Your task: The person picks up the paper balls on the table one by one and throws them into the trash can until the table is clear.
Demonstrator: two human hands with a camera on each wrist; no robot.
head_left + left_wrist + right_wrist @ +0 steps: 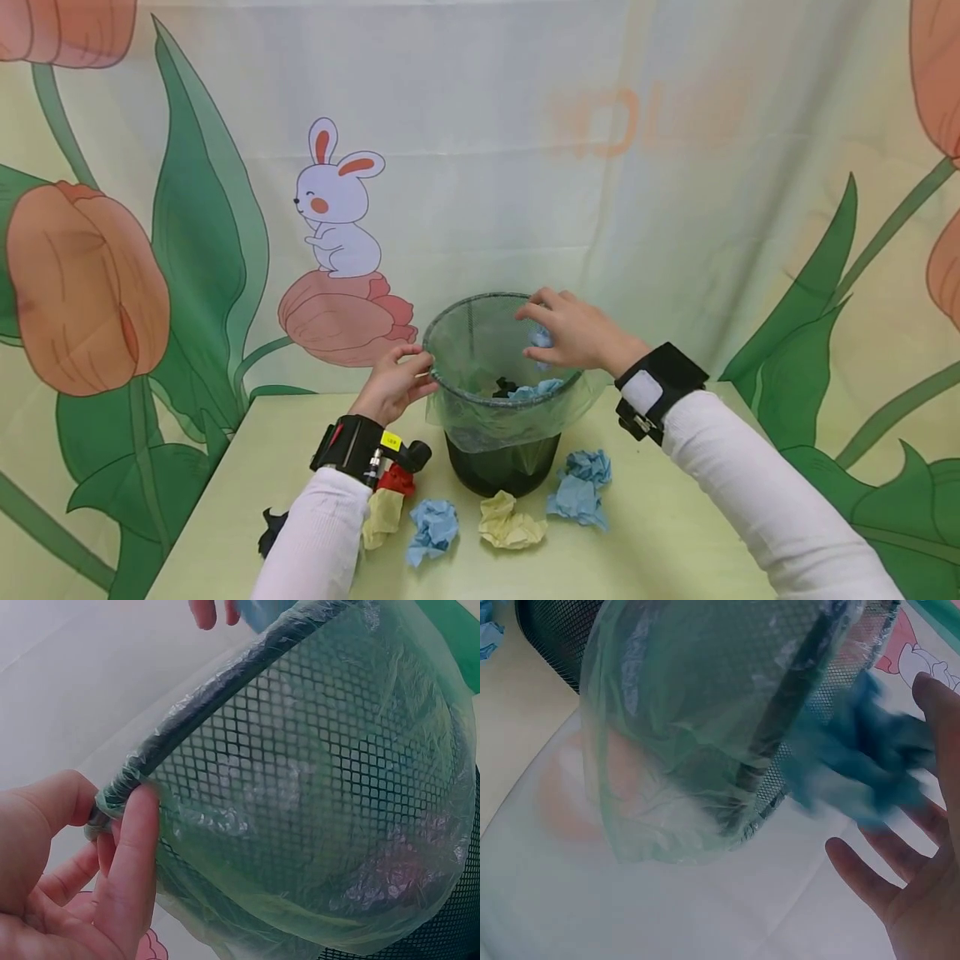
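A black mesh wastebasket (pixel 501 467) stands on the table, lined with a thin green plastic bag (pixel 495 429) folded over its rim. My left hand (pixel 393 383) pinches the bag-covered rim at the basket's left side, thumb and fingers on either side in the left wrist view. Over the right part of the opening is my right hand (pixel 581 329), fingers spread. Just off those fingers, a crumpled blue paper ball (pixel 862 754) is blurred in the right wrist view. Inside the basket lie another blue paper (pixel 536 389) and a black scrap (pixel 505 387).
In front of the basket lie crumpled papers: a yellow one (pixel 510 522), a blue one (pixel 432 530), and more blue (pixel 580 492) at the right. By the left forearm are yellow (pixel 383 518), red (pixel 397 479) and black (pixel 271 531) papers. A printed curtain (pixel 480 167) hangs behind.
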